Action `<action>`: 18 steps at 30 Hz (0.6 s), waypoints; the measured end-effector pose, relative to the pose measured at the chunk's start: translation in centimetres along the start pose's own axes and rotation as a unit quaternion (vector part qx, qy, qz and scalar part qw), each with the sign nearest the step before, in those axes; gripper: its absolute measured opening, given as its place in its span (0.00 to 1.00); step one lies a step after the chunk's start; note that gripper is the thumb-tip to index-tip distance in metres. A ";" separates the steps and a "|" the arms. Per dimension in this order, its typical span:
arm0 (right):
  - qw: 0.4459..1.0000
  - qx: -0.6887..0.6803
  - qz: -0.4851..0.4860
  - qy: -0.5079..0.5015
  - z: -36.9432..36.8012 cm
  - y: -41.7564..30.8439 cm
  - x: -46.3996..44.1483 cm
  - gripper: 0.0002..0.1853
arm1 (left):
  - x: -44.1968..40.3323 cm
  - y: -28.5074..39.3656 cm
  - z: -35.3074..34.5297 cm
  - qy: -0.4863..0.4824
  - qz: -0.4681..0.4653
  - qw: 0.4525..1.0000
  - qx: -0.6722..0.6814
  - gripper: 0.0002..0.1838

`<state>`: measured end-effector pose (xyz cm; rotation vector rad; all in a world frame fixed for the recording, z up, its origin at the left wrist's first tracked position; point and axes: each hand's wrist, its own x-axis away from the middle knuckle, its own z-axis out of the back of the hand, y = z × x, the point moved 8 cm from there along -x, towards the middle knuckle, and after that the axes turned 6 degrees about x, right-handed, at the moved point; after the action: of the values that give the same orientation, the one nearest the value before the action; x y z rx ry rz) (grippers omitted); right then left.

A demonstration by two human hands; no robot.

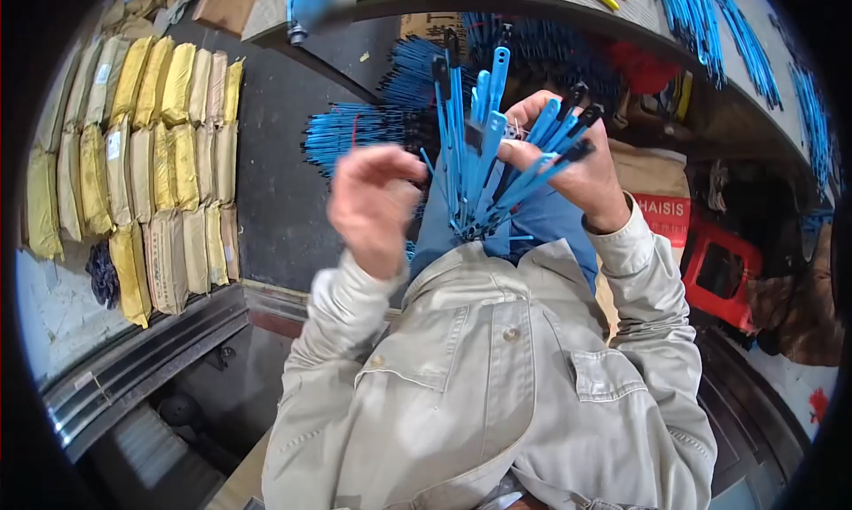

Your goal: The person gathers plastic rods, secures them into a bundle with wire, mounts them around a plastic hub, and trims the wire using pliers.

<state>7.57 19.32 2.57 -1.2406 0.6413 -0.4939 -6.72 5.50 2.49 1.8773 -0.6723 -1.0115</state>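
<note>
My right hand [581, 159] is closed around several narrow blue strips [550, 124], some with black ends. Its thumb and fingertips pinch near a small dark piece [510, 134] whose kind I cannot make out. More upright blue strips [451, 146], with holed rounded ends, fan up from my lap beside that hand. To their left, my left hand [373, 204] is raised and smeared by motion. Its fingers look bent, but whether anything is in them cannot be seen.
Bundles of blue, black-tipped strips [346, 135] lie beyond my lap. A grey bench [426, 2] crosses the top, with more blue strips [692, 22] at its right. Wrapped paper packets [133, 173] stand in rows at left. A red plastic object [723, 275] lies at right.
</note>
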 end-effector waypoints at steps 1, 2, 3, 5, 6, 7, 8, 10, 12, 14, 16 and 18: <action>0.999 0.033 -0.003 0.019 -0.2 0.0 -0.4 0.11 | 1.3 0.5 -1.1 -0.006 -0.003 0.998 -0.057 0.23; 0.999 0.030 0.002 0.010 -0.8 -0.4 -0.6 0.11 | 2.1 0.6 -2.0 -0.011 -0.004 0.993 -0.116 0.26; 0.999 0.046 0.009 0.010 -1.4 -1.1 -0.5 0.11 | 2.5 0.3 -2.3 -0.003 -0.007 0.992 -0.122 0.26; 0.997 0.077 0.018 0.015 -2.3 -2.1 0.2 0.10 | 3.0 -0.6 -2.7 -0.016 0.008 0.978 -0.207 0.27; 0.997 0.076 0.018 0.012 -2.8 -2.3 0.6 0.10 | 3.0 -0.5 -2.8 -0.013 0.009 0.978 -0.208 0.27; 0.998 0.064 0.016 0.015 -3.0 -2.4 1.1 0.10 | 2.8 -0.3 -3.4 -0.021 0.002 0.981 -0.191 0.27; 0.998 0.054 0.014 0.019 -3.0 -2.6 1.7 0.11 | 2.6 0.1 -4.1 -0.029 -0.005 0.985 -0.172 0.26; 0.999 0.049 0.007 0.022 -2.8 -2.8 2.6 0.11 | 2.7 0.4 -4.7 -0.035 -0.009 0.988 -0.148 0.25; 0.998 0.057 -0.017 0.029 -2.3 -3.0 3.3 0.13 | 2.9 -0.5 -4.9 -0.071 0.060 0.987 -0.134 0.23; 0.997 0.066 -0.034 0.034 -1.9 -2.6 3.9 0.13 | 3.0 -1.1 -4.9 -0.090 0.097 0.984 -0.120 0.22; 0.997 0.024 0.014 0.065 -1.4 -2.7 4.4 0.15 | 2.9 -0.7 -5.3 -0.136 0.054 0.979 -0.143 0.20; 0.996 0.006 0.038 0.077 -1.0 -2.8 4.7 0.16 | 3.0 -0.7 -5.9 -0.155 0.032 0.976 -0.152 0.19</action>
<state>10.29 14.77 4.21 -1.1701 0.8125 -0.5333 -0.13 6.12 2.46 1.4392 -0.7059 -1.3009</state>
